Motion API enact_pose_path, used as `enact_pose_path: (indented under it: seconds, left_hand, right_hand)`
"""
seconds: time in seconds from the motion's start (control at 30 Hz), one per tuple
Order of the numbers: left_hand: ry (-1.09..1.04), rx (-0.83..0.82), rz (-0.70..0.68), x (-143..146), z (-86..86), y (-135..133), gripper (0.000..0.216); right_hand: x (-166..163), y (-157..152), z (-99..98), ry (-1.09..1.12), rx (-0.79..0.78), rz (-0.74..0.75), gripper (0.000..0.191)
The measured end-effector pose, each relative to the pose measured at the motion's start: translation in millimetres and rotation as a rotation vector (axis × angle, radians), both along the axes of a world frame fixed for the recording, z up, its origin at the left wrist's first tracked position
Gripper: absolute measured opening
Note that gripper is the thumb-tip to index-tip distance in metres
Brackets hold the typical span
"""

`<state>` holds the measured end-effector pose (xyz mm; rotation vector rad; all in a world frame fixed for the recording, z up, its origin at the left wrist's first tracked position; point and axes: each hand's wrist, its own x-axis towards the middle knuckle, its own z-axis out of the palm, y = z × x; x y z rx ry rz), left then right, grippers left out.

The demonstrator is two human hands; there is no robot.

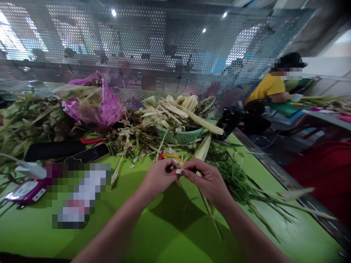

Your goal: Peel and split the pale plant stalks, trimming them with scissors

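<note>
Both hands meet over the green table, fingertips almost touching. Between them is a small pale strip, which looks like a piece of dried husk. My left hand pinches one end with thumb and curled fingers. Thumb and forefinger of my right hand close on the other end. Just behind the fingers lies a yellow curved piece with a red end; its kind is partly hidden. A long pale husk stands beyond my right hand, beside a pile of green strands.
Behind the hands, a green basket overflows with dried husks. A pink plastic bag of husks stands at back left, near a phone, a red-edged cutter and a purple power strip. A person in yellow works at right.
</note>
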<state>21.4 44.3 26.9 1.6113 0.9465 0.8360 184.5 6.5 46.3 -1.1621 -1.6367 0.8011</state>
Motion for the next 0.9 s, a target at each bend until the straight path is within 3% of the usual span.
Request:
enact_pose_path:
  seconds: [0.27,0.53,0.9]
  left_hand:
    - [0.189,0.260,0.068,-2.7,8.2,-5.8,0.010]
    - [0.187,0.285,0.042,-5.3,10.5,-5.3,0.012]
    - [0.268,0.287,-0.102,-13.2,12.5,0.1,0.029]
  right_hand:
    - [3.1,-1.8,1.4,-0.228,0.100,-0.063,0.006]
    - [6.6,-0.7,4.1,-0.294,0.128,-0.078,0.006]
    - [8.5,0.7,8.4,-0.406,0.141,0.052,0.013]
